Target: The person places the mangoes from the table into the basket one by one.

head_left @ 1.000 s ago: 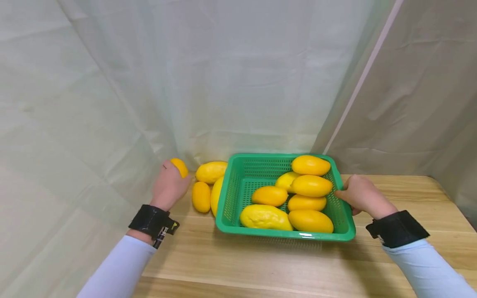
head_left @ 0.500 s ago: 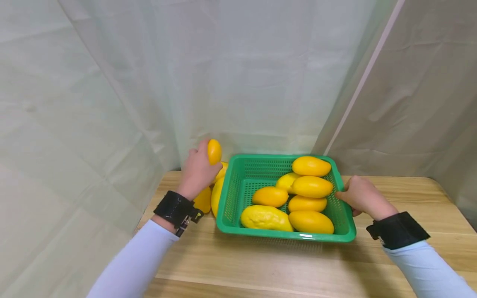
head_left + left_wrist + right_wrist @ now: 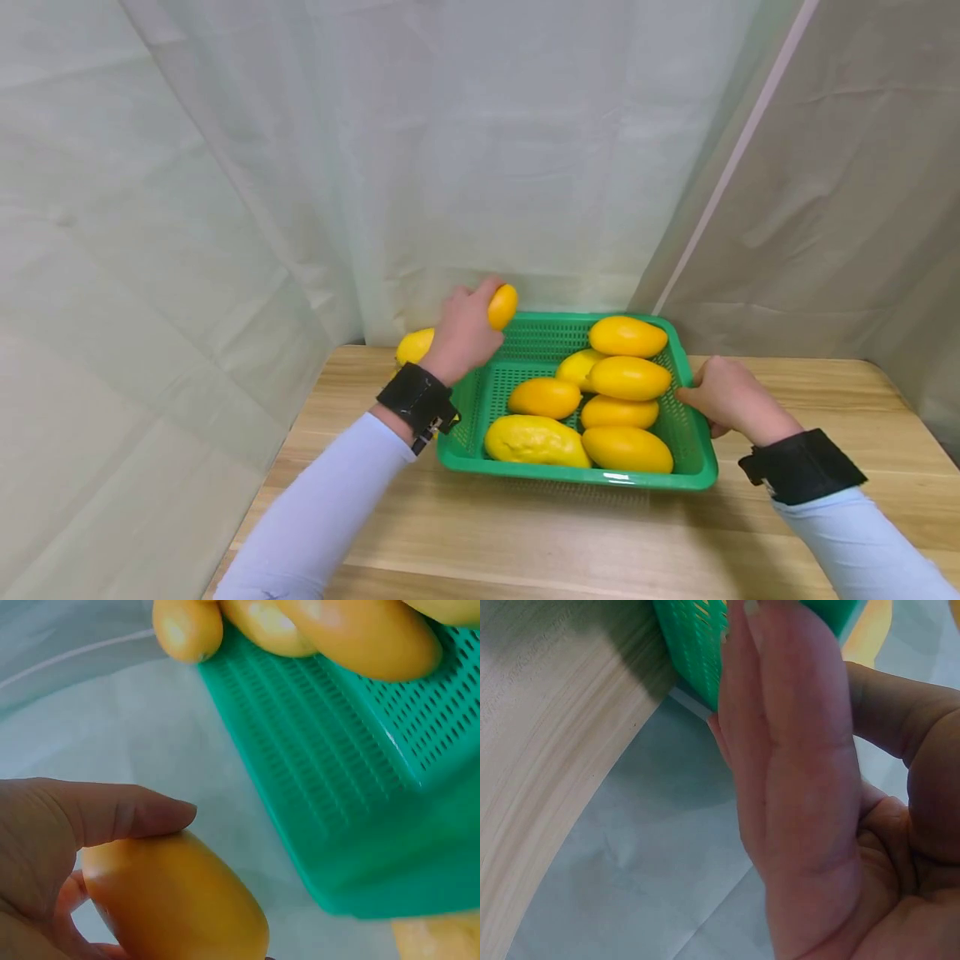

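My left hand (image 3: 467, 332) grips an orange-yellow mango (image 3: 502, 307) above the back left of a green plastic basket (image 3: 525, 472). In the left wrist view the thumb lies along the top of this mango (image 3: 180, 900), apart from the basket's rim (image 3: 277, 817). On the right side, my right hand (image 3: 738, 402) pinches the basket's rim, thumb over it and fingers along the outer wall. Inside the basket, several mangoes (image 3: 628, 378) are heaped to the right, and a bumpy yellow fruit (image 3: 536, 440) lies at the front.
A yellow fruit (image 3: 415, 345) lies left of the basket, partly hidden by my left hand and wrist. Pale sheeting (image 3: 555, 167) hangs right behind the basket and along the left. The wooden table (image 3: 525, 533) extends in front and to the right.
My left hand has carried the mango rightward from the far left of the table to over the basket's back left. The right hand and the basket stay in place.
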The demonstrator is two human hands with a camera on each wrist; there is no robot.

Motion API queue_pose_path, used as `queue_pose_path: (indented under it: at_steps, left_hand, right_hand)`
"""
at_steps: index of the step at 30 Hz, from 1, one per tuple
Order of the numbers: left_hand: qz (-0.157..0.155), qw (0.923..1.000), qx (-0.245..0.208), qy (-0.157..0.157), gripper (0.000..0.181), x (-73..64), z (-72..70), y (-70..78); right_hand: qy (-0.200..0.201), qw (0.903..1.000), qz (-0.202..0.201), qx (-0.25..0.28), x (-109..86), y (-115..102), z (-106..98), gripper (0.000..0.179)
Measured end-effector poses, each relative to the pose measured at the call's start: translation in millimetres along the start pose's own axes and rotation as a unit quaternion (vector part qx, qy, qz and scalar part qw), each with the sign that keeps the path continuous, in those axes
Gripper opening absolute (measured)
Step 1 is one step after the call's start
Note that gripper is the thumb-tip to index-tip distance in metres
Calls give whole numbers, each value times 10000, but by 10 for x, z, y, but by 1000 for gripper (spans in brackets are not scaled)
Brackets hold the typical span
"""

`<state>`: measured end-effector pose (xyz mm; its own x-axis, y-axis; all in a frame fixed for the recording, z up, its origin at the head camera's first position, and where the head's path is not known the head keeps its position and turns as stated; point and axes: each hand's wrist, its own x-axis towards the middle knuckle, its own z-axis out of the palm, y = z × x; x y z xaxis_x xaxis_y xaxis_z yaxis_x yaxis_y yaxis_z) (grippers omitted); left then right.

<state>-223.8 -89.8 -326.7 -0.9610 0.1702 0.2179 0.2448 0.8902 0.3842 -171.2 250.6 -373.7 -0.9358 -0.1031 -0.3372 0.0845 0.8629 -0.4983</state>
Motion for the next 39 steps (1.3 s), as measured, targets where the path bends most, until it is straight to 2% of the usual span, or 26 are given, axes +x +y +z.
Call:
queue_pose_path:
  at_steps: [7,13,15,20,24,27,32,39]
  left_hand:
    - [203,9974,359,-588,72,87,228,203]
    - [158,9902,223,-1371,76,153,398,259]
    - [121,9879,209,-1534,77,173,444,278]
    - [76,9850,359,-1688,79,228,553,302]
    - [117,9817,511,-1829,68,256,620,292]
    - [91,9778,415,-2054,59,259,658,270]
    - [-191,9698,93,-2430,69,254,700,233]
    - [-239,9630,192,-2678,82,256,759,201]
  right_hand:
    - [29,10000,-1,28,-16,5,-1,28]
    - [21,10000,-11,-61,-20,26,9,28]
    - [7,10000,4,-58,-30,33,5,29]
    - [10,10000,14,-25,-66,40,-20,29]
    - [30,10000,-15,-45,-88,40,-26,28]
    - [26,10000,-27,-40,-99,36,-24,29]
    - [1,10000,-53,-34,-117,22,-23,31]
    - [-20,9999,-68,-93,-136,4,-37,30]
